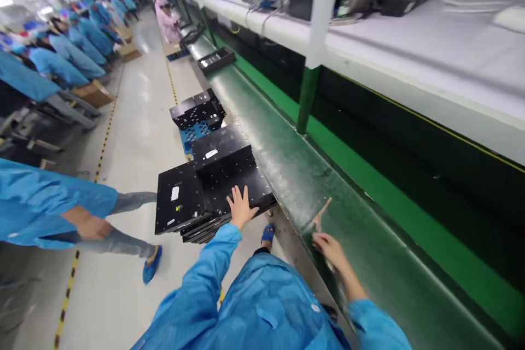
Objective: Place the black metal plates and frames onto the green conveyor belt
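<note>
My left hand lies with fingers spread on the near end of a stack of flat black panels. The panels have small holes, and a few bear white labels. To the right, my right hand is over the near edge of the green conveyor belt, with fingers curled together. Just beyond its fingertips is a thin tan strip or mark on the belt. Blur hides what the fingers hold, if anything.
More black panels stand farther along the belt, near a blue crate. A black tray sits on the belt. A white shelf and its post flank the right. A person in blue walks at left.
</note>
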